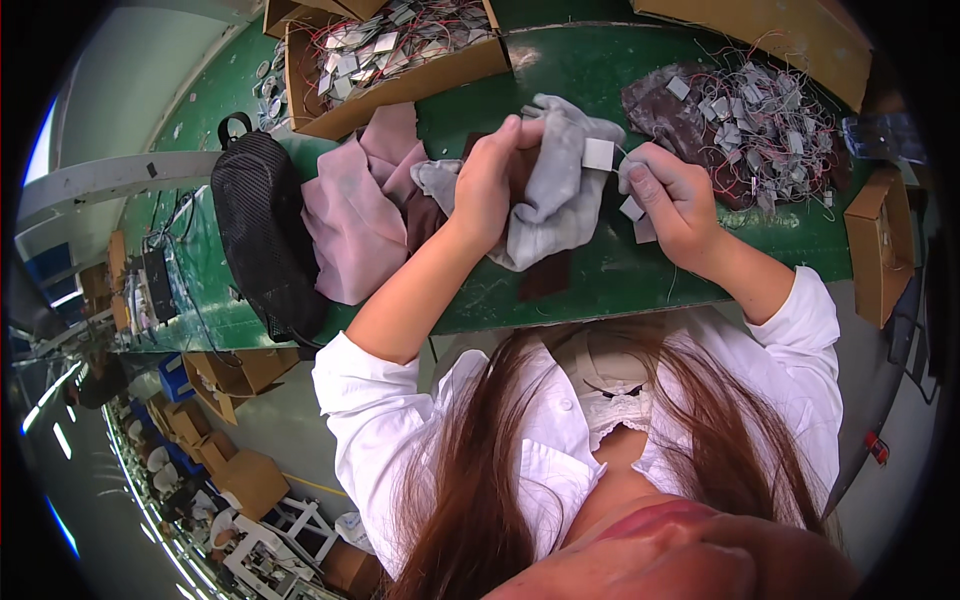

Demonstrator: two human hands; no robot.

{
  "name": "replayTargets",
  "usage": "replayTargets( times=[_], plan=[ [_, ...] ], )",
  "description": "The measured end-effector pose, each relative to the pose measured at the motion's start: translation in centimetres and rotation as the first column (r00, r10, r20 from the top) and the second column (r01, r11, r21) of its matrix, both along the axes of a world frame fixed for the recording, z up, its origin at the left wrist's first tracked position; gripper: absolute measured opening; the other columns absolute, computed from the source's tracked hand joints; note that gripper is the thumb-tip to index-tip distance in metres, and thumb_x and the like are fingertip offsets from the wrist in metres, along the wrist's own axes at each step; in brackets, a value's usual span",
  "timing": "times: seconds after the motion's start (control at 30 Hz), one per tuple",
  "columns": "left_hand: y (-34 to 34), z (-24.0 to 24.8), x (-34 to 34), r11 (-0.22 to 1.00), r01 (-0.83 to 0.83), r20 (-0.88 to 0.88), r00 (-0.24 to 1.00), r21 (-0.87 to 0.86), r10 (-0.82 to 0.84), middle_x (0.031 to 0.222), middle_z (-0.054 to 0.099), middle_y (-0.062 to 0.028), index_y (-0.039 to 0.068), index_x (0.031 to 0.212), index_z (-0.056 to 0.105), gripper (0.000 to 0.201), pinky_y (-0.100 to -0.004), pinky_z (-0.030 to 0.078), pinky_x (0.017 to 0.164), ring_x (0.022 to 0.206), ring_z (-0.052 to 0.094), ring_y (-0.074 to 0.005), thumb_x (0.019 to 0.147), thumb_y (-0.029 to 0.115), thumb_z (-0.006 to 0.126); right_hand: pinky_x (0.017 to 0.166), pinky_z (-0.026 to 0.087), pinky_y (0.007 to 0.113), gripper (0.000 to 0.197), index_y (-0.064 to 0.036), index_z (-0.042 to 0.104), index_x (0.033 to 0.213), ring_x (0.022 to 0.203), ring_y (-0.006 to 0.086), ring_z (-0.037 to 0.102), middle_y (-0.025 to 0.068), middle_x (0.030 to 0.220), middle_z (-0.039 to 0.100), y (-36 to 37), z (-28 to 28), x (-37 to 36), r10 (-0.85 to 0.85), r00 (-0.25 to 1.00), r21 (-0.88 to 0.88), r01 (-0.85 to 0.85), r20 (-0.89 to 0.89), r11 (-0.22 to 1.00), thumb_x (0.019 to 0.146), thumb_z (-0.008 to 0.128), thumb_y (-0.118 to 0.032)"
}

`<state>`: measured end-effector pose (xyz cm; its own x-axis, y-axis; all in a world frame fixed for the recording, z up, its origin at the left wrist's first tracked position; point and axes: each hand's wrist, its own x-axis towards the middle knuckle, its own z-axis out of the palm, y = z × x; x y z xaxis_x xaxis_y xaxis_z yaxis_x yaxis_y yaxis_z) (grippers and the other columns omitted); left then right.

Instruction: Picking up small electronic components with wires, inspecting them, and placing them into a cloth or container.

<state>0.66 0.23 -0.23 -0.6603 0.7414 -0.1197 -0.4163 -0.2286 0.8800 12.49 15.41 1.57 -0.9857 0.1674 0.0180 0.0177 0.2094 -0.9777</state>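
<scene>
A crumpled grey-white cloth (560, 185) is gripped in my left hand (484, 190), the fingers bent behind it and the thumb pointing up. Against the cloth's right side sits a small white square plate (599, 154) with thin wires. My right hand (676, 205) is closed, pinching those wires between thumb and fingers just right of the plate. Below the right hand, more pale square plates (643, 228) lie partly hidden on the table. A pink cloth (352, 225) is spread left of my left hand. Dark brown cloth (545, 278) shows beneath the grey-white one.
The green table (470, 305) carries a cardboard box (420, 93) full of wired plates at the back. A tangled heap of wired plates (770, 130) lies on dark cloth at the right. A black mesh bag (262, 230) stands at the left, and an open carton (880, 245) at the right edge.
</scene>
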Motion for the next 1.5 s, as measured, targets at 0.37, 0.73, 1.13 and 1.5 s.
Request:
replayTargets(
  times=[0.37,0.73,1.13,1.5],
  plan=[
    [0.0,0.0,1.2,0.960,0.189,-0.297,0.923,-0.208,-0.246,0.076,0.056,-0.0012,-0.003,0.085,0.056,0.021,-0.0206,0.041,0.061,0.069,0.048,-0.0050,0.074,0.014,0.063,0.046,0.037,0.034,0.006,0.0003,0.047,0.079,0.055,0.0347,0.048,0.0173,0.063,0.048,-0.4,-0.4,-0.3,0.133,0.980,0.335,-0.076,-0.150,0.939,0.080,0.048,-0.006],
    [-0.5,0.4,0.4,0.933,0.330,-0.172,0.920,-0.147,-0.352,0.074,0.058,-0.0010,-0.004,0.084,0.056,0.018,-0.0192,0.041,0.058,0.066,0.050,-0.0043,0.078,0.012,0.059,0.046,0.035,0.029,0.012,0.0015,0.049,0.080,0.049,0.0275,0.037,0.0149,0.061,0.045,-0.4,0.4,-0.2,0.098,0.993,0.160,-0.086,-0.068,0.983,0.082,0.047,-0.010],
    [-0.2,0.3,-0.3,0.957,0.281,-0.012,0.959,-0.078,-0.282,0.082,0.058,-0.0033,-0.004,0.093,0.055,0.020,-0.0198,0.043,0.064,0.073,0.054,-0.0072,0.081,0.012,0.052,0.045,0.032,0.021,0.021,0.0001,0.050,0.078,0.049,0.0049,0.037,0.0018,0.056,0.043,0.0,0.0,0.0,-0.029,0.999,-0.035,0.027,-0.039,0.999,0.087,0.042,-0.017],
    [-0.2,0.8,-0.5,0.971,0.241,0.298,0.926,0.006,-0.231,0.082,0.057,-0.0062,-0.003,0.092,0.056,0.031,-0.0224,0.043,0.064,0.073,0.054,-0.0107,0.082,0.026,0.047,0.045,0.032,0.026,0.016,0.0002,0.047,0.075,0.047,0.0137,0.035,0.0089,0.053,0.040,0.0,-0.4,-0.2,0.080,0.990,0.103,-0.069,-0.114,0.992,0.085,0.045,-0.013]
  ],
)
